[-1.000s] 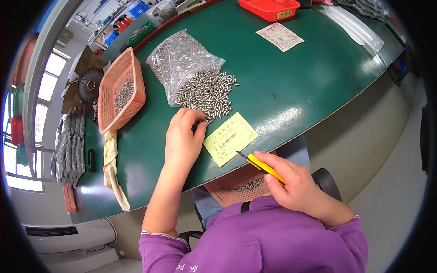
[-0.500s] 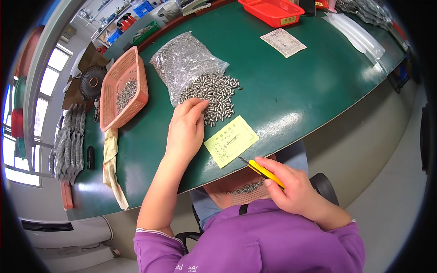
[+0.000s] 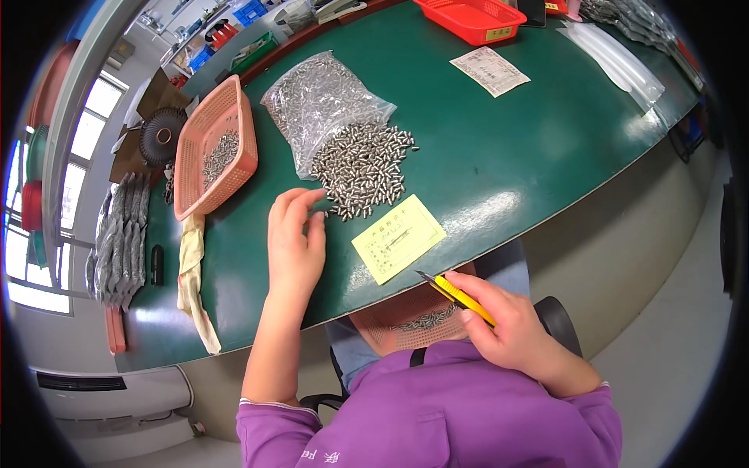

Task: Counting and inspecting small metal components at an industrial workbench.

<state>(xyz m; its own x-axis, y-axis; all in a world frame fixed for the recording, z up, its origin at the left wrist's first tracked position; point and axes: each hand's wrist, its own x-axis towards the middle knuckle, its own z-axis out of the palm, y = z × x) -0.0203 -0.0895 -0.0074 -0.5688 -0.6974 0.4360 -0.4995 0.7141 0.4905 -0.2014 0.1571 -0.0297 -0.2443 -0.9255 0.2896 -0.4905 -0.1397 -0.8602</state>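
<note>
While the right hand is wrapped round a yellow cutter knife, its blade pointing toward the bench edge, the left hand has its thumb and fingers apart beside the near-left fringe of a pile of small metal parts. The pile lies on the green bench, spilling from the mouth of a clear bag that is itself full of parts. Just nearer the person, a yellow card lies flat. Below the bench edge, a pink basket holds more parts.

The bench top is glossy, with a bright glare patch near its curved-looking front edge. To the left stand a peach basket of parts, a pale cloth strip and a black marker; at the far side are a red tray, a printed slip and clear plastic sleeves. Beyond, windows brighten the left wall, and a white air conditioner sits at lower left.
</note>
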